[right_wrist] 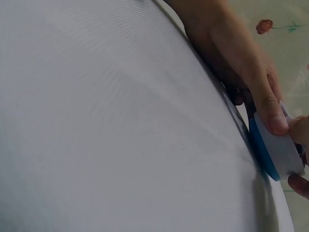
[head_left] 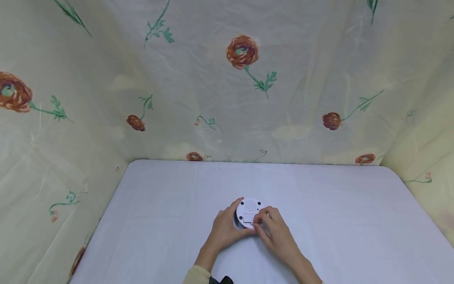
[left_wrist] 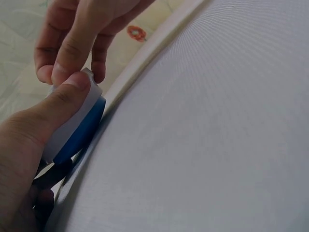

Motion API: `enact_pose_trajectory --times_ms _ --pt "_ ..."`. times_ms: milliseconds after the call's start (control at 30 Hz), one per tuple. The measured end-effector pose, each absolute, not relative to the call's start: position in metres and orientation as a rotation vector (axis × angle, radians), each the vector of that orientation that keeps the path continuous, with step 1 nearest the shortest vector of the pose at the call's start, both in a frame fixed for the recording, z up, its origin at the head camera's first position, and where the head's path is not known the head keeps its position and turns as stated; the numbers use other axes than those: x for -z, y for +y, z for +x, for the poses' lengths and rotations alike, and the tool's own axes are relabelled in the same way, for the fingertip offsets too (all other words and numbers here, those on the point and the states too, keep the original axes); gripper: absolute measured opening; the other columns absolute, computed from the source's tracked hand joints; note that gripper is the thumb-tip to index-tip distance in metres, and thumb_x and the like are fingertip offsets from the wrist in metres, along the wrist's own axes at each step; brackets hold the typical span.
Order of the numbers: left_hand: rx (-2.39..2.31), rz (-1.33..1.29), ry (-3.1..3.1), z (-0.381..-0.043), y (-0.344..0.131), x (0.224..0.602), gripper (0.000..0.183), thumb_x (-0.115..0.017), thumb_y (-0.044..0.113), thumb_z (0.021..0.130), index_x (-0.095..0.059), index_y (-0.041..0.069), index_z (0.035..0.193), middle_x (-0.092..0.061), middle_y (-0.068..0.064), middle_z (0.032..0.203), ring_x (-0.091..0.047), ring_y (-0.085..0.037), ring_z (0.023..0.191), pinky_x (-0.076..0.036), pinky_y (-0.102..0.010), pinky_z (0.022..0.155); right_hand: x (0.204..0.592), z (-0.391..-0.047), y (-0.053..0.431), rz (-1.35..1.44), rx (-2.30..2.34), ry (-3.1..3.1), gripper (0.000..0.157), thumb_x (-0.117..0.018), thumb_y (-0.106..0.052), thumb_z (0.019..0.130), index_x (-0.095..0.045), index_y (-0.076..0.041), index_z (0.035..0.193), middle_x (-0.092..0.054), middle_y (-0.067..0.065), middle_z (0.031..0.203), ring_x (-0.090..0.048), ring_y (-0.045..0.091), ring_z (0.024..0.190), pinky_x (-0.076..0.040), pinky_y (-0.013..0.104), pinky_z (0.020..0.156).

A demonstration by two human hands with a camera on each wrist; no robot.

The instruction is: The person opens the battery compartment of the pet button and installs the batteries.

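A round white device (head_left: 250,206) lies low over the table with its back facing up. Small speaker holes, black round feet and a rectangular battery cover (head_left: 249,218) show on that back. Blue runs along its lower side in both wrist views. My left hand (head_left: 224,229) grips the device from the left, thumb on the near rim and fingers round the far one. Bent fingers of my right hand (head_left: 278,236) pinch at its right edge, beside the cover's corner, and hide part of it. Whether a small thing sits between these fingertips, I cannot tell.
The table (head_left: 159,221) has a white cloth and rounded far corners. Pale curtains (head_left: 301,79) with red flowers hang behind it and on both sides. A small black object (head_left: 225,280) shows by the left sleeve at the bottom edge.
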State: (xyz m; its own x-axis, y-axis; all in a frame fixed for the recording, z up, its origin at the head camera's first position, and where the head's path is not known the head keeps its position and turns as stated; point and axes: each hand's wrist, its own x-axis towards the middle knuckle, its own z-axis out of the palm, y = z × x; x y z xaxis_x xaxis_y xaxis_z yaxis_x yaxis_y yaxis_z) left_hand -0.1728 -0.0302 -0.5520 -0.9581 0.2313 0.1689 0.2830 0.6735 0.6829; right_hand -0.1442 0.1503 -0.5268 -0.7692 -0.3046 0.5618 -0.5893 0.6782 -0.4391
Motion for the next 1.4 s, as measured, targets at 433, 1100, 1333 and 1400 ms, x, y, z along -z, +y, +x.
enact_pose_trajectory --times_ms 433,1100,1333,1400 --pt "1.189 -0.41 -2.809 -0.1751 -0.0309 0.5481 0.098 -0.072 0.07 0.062 -0.037 0.03 0.144 -0.059 -0.001 0.132 -0.057 -0.017 0.1 -0.042 -0.031 0.08 0.5257 -0.1426 0.1419 0.574 -0.986 -2.474 0.016 -0.069 -0.004 0.082 -0.06 -0.015 0.087 -0.049 0.002 0.102 -0.044 0.016 0.102 -0.038 0.031 0.088" --pt "1.185 -0.404 -2.837 -0.1719 -0.0297 0.548 0.097 -0.071 0.07 0.064 -0.037 0.028 0.145 -0.059 -0.002 0.131 -0.057 -0.018 0.104 -0.042 -0.032 0.082 0.5306 -0.1429 0.147 0.256 -1.734 -2.593 0.057 -0.062 -0.013 0.09 -0.037 -0.02 0.14 -0.021 0.009 0.143 -0.035 0.025 0.129 -0.038 0.017 0.096" --pt "1.21 -0.394 -2.831 -0.1708 -0.0294 0.5492 0.098 -0.071 0.072 0.061 -0.036 0.031 0.144 -0.06 -0.002 0.13 -0.053 -0.015 0.093 -0.041 -0.03 0.078 0.5288 -0.1456 0.1497 0.165 -1.855 -2.592 0.054 -0.058 -0.02 0.093 -0.034 -0.017 0.141 -0.028 0.009 0.142 -0.036 0.026 0.131 -0.036 0.016 0.093" --pt "1.208 -0.389 -2.831 -0.1708 -0.0303 0.5498 0.098 -0.07 0.072 0.062 -0.036 0.031 0.144 -0.06 -0.002 0.13 -0.053 -0.015 0.093 -0.041 -0.03 0.078 0.5281 -0.146 0.148 0.155 -1.87 -2.579 0.051 -0.057 -0.02 0.094 -0.037 -0.016 0.14 -0.029 0.01 0.141 -0.036 0.025 0.131 -0.035 0.014 0.093"
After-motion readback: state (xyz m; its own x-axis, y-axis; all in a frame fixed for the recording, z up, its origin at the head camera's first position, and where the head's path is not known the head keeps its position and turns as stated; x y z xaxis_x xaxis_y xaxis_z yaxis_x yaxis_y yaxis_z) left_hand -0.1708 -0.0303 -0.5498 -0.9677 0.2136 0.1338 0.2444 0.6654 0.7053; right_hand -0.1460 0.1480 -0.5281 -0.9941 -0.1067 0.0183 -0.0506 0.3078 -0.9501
